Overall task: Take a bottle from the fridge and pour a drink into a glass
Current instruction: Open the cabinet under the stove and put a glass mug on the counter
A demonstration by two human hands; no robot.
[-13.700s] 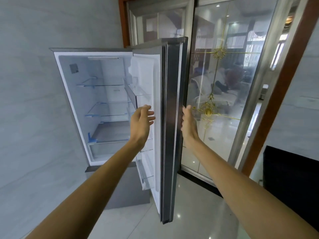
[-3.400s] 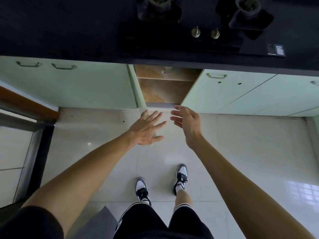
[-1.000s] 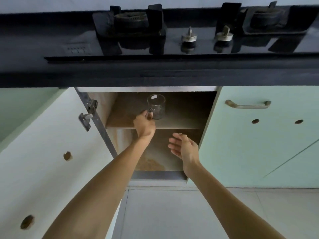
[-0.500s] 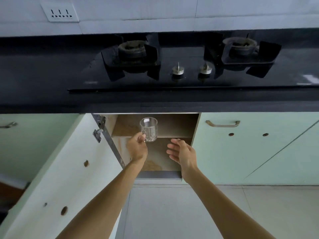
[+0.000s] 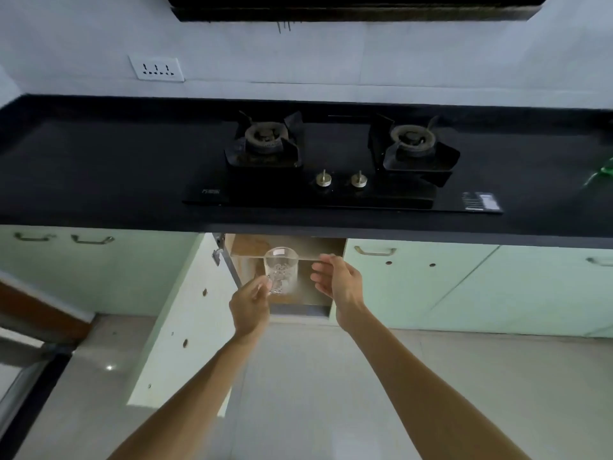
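— Kitchen: black stone countertop (image 5: pixel 99 167) along a pale wall, with a black glass two-burner gas hob (image 5: pixel 391 199) set into it. Where's your glass?
— Clear, patterned drinking glass (image 5: pixel 281 270), upright, straight below the hob. It's in front of the open wood-lined cupboard (image 5: pixel 323 249) and is held in the air, touching no shelf.
— Your left hand (image 5: pixel 250 302)?
— Below the hob, just under-left of the glass. Your fingers are curled tight at its lower left side and grip it. Your fingers cover the spot, so I can't tell whether it's by a handle.
— Your right hand (image 5: pixel 338 282)?
— Below the hob too, just right of the glass and not touching it. Your fingers are relaxed and a little spread, holding nothing.
— Anything else?
— Pale green cupboard door (image 5: pixel 179 320), swung open, below-left of the hob. White triple wall socket (image 5: pixel 156 68) up-left of the hob. Dark range hood (image 5: pixel 355 8) above the hob. Something green (image 5: pixel 602 174) is far right of the hob, cut off by the frame edge, so I can't tell what. Pale tiled floor (image 5: pixel 315 376) under your forearms.
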